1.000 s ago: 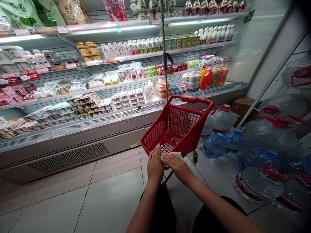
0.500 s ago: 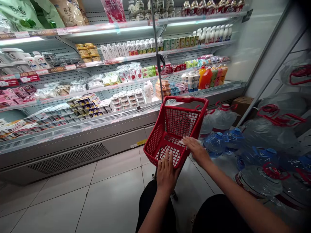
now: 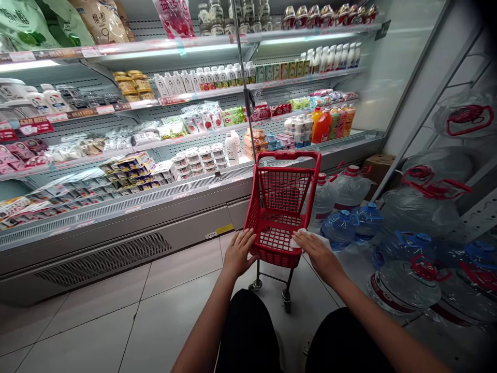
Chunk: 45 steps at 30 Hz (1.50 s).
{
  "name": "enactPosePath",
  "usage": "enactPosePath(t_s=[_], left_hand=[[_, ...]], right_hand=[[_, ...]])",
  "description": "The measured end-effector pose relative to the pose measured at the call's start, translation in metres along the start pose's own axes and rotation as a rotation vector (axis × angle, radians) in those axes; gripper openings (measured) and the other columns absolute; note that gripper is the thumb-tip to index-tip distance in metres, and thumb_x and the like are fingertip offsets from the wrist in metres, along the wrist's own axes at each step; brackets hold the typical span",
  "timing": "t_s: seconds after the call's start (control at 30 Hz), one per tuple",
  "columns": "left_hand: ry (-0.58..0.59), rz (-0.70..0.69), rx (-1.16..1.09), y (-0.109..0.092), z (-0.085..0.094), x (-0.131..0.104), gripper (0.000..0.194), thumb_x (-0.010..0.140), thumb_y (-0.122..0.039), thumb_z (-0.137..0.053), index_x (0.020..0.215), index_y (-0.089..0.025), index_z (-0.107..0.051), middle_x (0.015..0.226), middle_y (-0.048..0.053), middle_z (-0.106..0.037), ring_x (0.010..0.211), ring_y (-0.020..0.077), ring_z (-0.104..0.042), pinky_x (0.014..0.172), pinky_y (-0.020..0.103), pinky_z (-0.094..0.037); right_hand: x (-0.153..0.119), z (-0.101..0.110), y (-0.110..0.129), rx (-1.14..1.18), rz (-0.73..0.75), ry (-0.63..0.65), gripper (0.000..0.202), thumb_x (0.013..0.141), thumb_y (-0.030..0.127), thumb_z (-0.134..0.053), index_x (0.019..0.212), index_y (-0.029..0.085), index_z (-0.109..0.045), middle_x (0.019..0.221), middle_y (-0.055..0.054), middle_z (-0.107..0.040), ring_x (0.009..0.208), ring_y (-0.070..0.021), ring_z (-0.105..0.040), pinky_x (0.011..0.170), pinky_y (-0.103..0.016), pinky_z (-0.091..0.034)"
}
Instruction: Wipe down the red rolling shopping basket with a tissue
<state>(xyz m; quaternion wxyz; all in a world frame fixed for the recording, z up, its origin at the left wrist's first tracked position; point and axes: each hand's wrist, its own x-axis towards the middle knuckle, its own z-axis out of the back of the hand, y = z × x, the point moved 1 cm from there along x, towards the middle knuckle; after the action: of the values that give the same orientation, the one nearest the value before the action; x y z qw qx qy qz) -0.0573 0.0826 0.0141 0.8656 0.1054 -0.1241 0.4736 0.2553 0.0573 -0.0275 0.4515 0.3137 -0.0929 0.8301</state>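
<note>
A small red plastic shopping cart [image 3: 276,257] on metal legs with casters stands in front of my knees. My left hand [image 3: 239,254] rests on the cart's near left corner, fingers stretched out over the rim, holding nothing. At the near right corner, my right hand [image 3: 317,256] presses a white cloth or tissue [image 3: 323,240] against the rim. Parts of the cloth show on both sides of the fingers; the rest is hidden under them. The cart's grid-like basket has nothing visible inside.
Behind the cart runs an open refrigerated display [image 3: 194,197] with yogurt cups, bottles and bags on its shelves. To the right, large water bottles [image 3: 404,287] with red and blue handles crowd close to the cart. A cardboard box [image 3: 379,165] stands behind them.
My left hand has moved left from the cart's near edge to its left corner. The cart has turned to face me more squarely. My right hand has shifted slightly down with the white cloth.
</note>
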Motion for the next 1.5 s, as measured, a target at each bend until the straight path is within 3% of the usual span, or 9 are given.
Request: enactPosePath(t_s=[0.13, 0.3, 0.53, 0.67, 0.83, 1.0, 1.2, 1.33, 1.5], left_hand=[[-0.046, 0.065, 0.008, -0.018, -0.017, 0.011, 0.067, 0.097, -0.046, -0.057, 0.157, -0.021, -0.041, 0.163, 0.008, -0.045, 0.156, 0.0242, -0.032, 0.132, 0.050, -0.015], [-0.053, 0.164, 0.018, -0.057, -0.034, 0.017, 0.079, 0.093, -0.038, -0.059, 0.164, -0.019, -0.028, 0.169, 0.009, -0.034, 0.159, 0.0260, -0.022, 0.133, 0.054, -0.009], [-0.100, 0.128, 0.054, -0.100, -0.033, 0.007, 0.080, 0.095, -0.035, -0.052, 0.166, -0.015, -0.020, 0.170, 0.008, -0.031, 0.159, 0.0255, -0.022, 0.133, 0.053, -0.009], [-0.113, -0.003, 0.052, -0.094, -0.022, 0.001, 0.075, 0.096, -0.026, -0.048, 0.166, -0.020, -0.021, 0.170, 0.001, -0.031, 0.158, 0.0192, -0.027, 0.134, 0.046, -0.008], [-0.119, -0.106, 0.032, -0.069, -0.013, 0.011, 0.059, 0.094, -0.014, -0.049, 0.152, -0.026, -0.047, 0.168, -0.002, -0.035, 0.157, 0.0183, -0.028, 0.134, 0.048, -0.013], [-0.137, -0.098, -0.060, -0.069, -0.017, 0.020, 0.045, 0.088, -0.009, -0.051, 0.131, -0.022, -0.062, 0.156, 0.003, -0.054, 0.156, 0.0187, -0.032, 0.134, 0.048, -0.016], [-0.100, -0.106, -0.129, -0.088, -0.015, 0.012, 0.049, 0.087, -0.013, -0.055, 0.135, -0.022, -0.058, 0.157, 0.004, -0.053, 0.157, 0.0203, -0.030, 0.135, 0.050, -0.011], [-0.060, -0.133, -0.158, -0.110, -0.013, 0.005, 0.056, 0.087, -0.017, -0.056, 0.143, -0.022, -0.054, 0.167, 0.002, -0.038, 0.158, 0.0214, -0.025, 0.134, 0.050, -0.006], [-0.028, -0.273, -0.175, -0.137, -0.004, 0.001, 0.076, 0.096, -0.038, -0.055, 0.165, -0.023, -0.025, 0.173, 0.001, -0.020, 0.161, 0.0215, -0.015, 0.133, 0.046, -0.001]], right_hand=[[0.000, 0.002, -0.003, -0.077, -0.112, -0.024, 0.073, 0.096, -0.001, -0.027, 0.164, 0.026, -0.029, 0.155, -0.006, -0.055, 0.148, -0.0213, -0.045, 0.123, -0.050, -0.039], [-0.016, -0.006, 0.042, -0.136, -0.165, -0.051, 0.075, 0.096, -0.002, -0.027, 0.167, 0.021, -0.017, 0.163, -0.008, -0.044, 0.151, -0.0221, -0.040, 0.124, -0.047, -0.038], [0.004, -0.027, 0.084, -0.082, -0.089, -0.124, 0.079, 0.096, 0.000, -0.030, 0.167, 0.022, -0.004, 0.160, -0.008, -0.048, 0.146, -0.0214, -0.047, 0.121, -0.045, -0.044], [-0.020, -0.011, 0.057, -0.083, -0.061, -0.051, 0.077, 0.097, 0.001, -0.031, 0.167, 0.024, -0.010, 0.163, -0.005, -0.043, 0.149, -0.0209, -0.044, 0.123, -0.045, -0.042], [-0.063, 0.021, 0.000, -0.144, -0.216, -0.080, 0.080, 0.094, -0.002, -0.024, 0.167, 0.027, -0.011, 0.165, -0.004, -0.041, 0.151, -0.0224, -0.039, 0.126, -0.050, -0.036], [-0.062, 0.017, -0.018, -0.098, -0.271, -0.093, 0.081, 0.094, -0.001, -0.022, 0.167, 0.030, -0.008, 0.167, -0.002, -0.037, 0.154, -0.0222, -0.035, 0.123, -0.048, -0.041], [-0.062, 0.010, -0.038, -0.020, -0.319, -0.074, 0.078, 0.096, 0.002, -0.021, 0.167, 0.032, -0.012, 0.170, 0.000, -0.031, 0.156, -0.0211, -0.028, 0.123, -0.046, -0.041], [-0.061, 0.013, -0.058, 0.051, -0.406, -0.098, 0.072, 0.099, 0.007, -0.021, 0.167, 0.031, -0.018, 0.170, -0.001, -0.032, 0.157, -0.0210, -0.028, 0.124, -0.048, -0.038], [-0.060, 0.010, -0.047, 0.129, -0.463, -0.167, 0.067, 0.102, 0.012, -0.022, 0.166, 0.031, -0.024, 0.167, -0.003, -0.038, 0.156, -0.0215, -0.029, 0.126, -0.052, -0.034]])
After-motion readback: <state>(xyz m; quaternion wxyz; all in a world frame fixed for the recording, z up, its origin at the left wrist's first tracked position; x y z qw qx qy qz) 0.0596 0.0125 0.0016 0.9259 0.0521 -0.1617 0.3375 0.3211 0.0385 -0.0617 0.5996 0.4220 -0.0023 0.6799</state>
